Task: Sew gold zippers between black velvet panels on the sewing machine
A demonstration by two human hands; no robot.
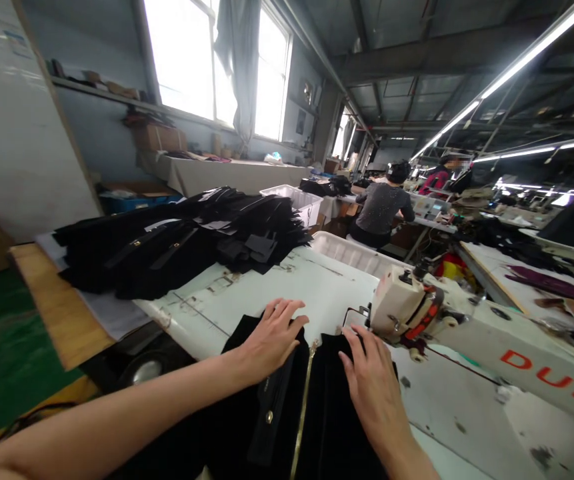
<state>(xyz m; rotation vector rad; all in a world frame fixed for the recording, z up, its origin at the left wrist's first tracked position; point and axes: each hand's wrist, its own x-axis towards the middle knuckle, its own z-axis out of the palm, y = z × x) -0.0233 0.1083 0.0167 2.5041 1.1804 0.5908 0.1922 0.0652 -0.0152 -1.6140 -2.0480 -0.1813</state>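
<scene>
A black garment piece (287,427) lies over the near edge of the pale sewing table, a gold zipper (305,407) running down its middle. On its left panel my left hand (279,337) rests with fingers spread, palm down. My right hand (371,363) lies on the right panel, fingers stretched forward and apart, close to the sewing machine's head (401,307). A small gold metal fitting (269,417) shows on a dark strip left of the zipper. The garment's lower part runs out of view.
Behind the left hand, a heap of black garment pieces (191,233) covers the table's far left. A white plastic crate (351,253) stands beyond the far edge. The machine's arm (517,360) extends along the right. A co-worker (381,207) sits farther back.
</scene>
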